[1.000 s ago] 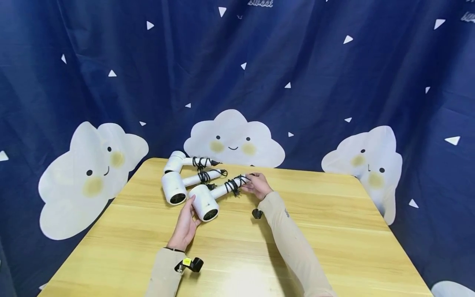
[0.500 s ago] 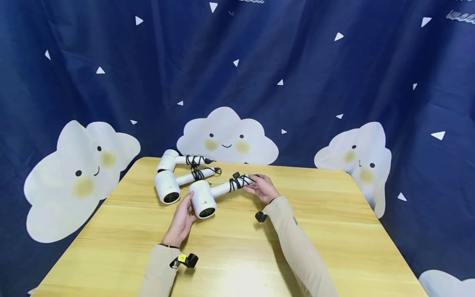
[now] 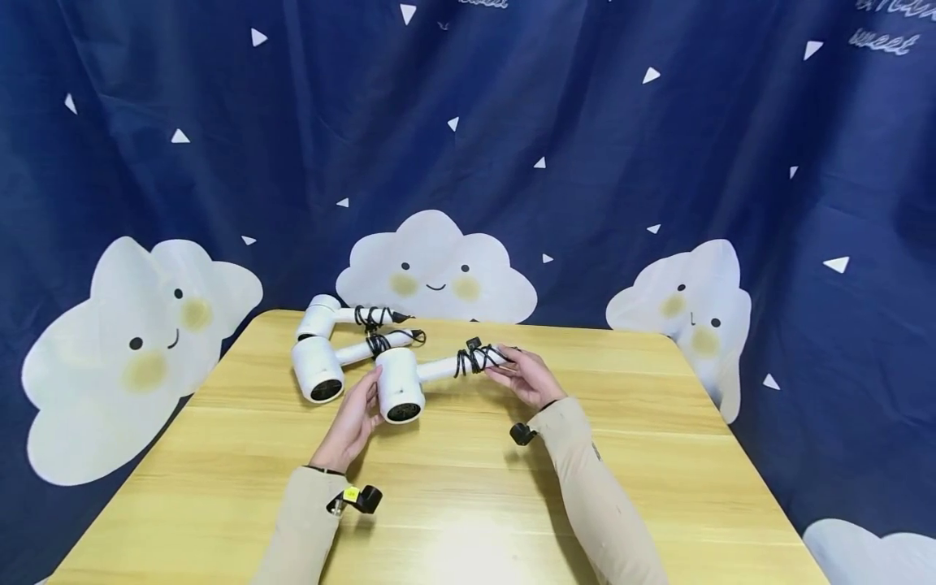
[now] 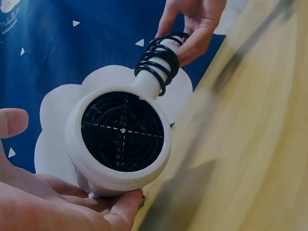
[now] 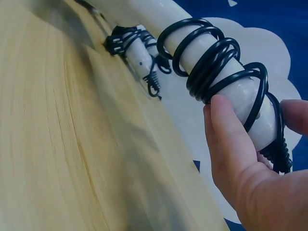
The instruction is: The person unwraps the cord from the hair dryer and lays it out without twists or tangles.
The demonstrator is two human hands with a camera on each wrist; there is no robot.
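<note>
Both hands hold a white hair dryer (image 3: 398, 378) up over the table, its round dark grille (image 4: 122, 132) facing the person. My left hand (image 3: 353, 422) cups the barrel at its left side, fingers curled underneath and thumb beside it. At the other end, my right hand (image 3: 530, 378) pinches the tip of the handle (image 5: 190, 45) between thumb and fingers. A black cord (image 4: 156, 65) is wound several times around that handle, and its plug (image 3: 474, 344) sits on top. Part of the left fingers is hidden by the barrel.
Two more white hair dryers lie at the table's back left: a nearer one (image 3: 316, 370) and a farther one (image 3: 318, 317), handles pointing right, cords wrapped. The wooden table (image 3: 621, 455) ends at a blue curtain (image 3: 468, 162) with clouds.
The held hair dryer has moved right, away from the other two, with both hands. It has rolled, bringing the plug from below the handle to on top. The head view has turned slightly right.
</note>
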